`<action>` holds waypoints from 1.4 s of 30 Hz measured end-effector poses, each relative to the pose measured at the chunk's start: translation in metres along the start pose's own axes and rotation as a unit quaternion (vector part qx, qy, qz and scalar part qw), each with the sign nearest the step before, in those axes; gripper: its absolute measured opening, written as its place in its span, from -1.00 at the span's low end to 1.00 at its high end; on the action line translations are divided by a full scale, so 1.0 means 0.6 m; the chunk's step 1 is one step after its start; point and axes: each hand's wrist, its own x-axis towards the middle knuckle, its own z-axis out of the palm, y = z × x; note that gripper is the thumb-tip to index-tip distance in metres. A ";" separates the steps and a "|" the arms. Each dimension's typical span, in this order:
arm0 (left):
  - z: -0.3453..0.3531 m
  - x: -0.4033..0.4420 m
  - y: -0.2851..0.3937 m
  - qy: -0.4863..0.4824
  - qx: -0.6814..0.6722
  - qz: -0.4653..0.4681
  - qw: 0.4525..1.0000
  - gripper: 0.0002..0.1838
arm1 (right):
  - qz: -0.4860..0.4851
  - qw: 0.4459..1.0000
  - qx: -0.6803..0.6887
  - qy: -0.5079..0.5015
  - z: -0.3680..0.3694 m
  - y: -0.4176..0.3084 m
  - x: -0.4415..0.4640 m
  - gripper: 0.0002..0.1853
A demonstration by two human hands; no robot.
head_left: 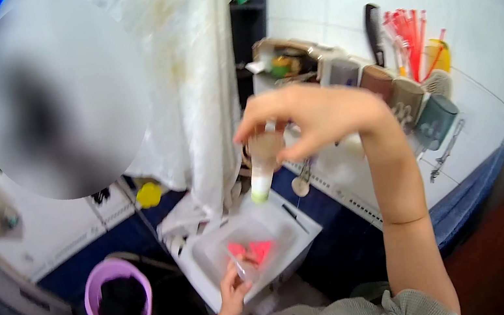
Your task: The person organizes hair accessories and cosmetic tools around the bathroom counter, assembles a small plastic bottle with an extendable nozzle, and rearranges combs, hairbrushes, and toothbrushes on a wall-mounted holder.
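Observation:
My right hand (318, 114) is raised above the white sink (212, 236), its thumb and fingers closed round a small bottle (261, 172). The bottle points downward, with a white band and a pale green lower end. Below it, my left hand (234, 289), with a dark red bracelet at the wrist, grips a clear plastic container (245, 271) over the basin. Bright pink pieces (259, 251) show at the container; blur hides whether they lie inside it. A gap separates the bottle from the container.
Wall-mounted cups (436, 121), a black comb (374, 32) and red sticks (408, 40) are at the right. A whitish curtain (185, 69) hangs at the back left. On the floor stands a purple bucket (92, 295) with dark contents.

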 end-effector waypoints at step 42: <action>0.168 -0.894 0.348 0.586 0.594 -0.144 0.532 -0.60 | 0.118 0.303 0.862 -0.388 0.964 -0.751 0.008 -0.48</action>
